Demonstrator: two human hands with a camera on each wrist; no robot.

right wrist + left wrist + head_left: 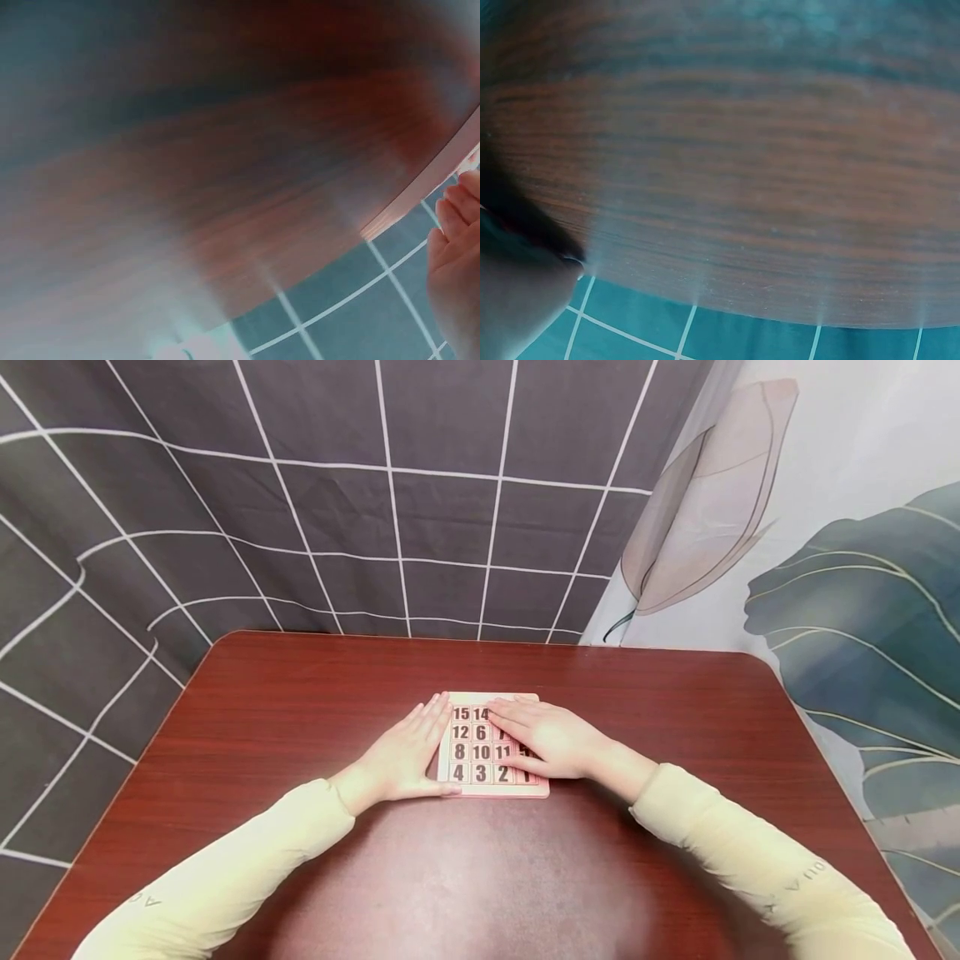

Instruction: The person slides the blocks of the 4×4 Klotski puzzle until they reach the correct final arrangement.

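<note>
A number slide puzzle (481,762) with a pale frame and numbered square tiles lies flat on the brown table. Along its left edge my left hand (401,756) rests with straight fingers, the thumb stretched to the lower left corner. My right hand (558,742) lies across the right side, its fingers extended over the tiles and covering several numbers. In the right wrist view part of that hand (459,262) shows at the right edge, beside the puzzle's pale side (424,180). The left wrist view catches only a dark, blurred bit of hand (525,307).
The reddish-brown wooden table (315,693) has rounded far corners. Behind it hangs a dark cloth with a white grid (442,518). A pale curtain with large leaf prints (862,610) hangs on the right.
</note>
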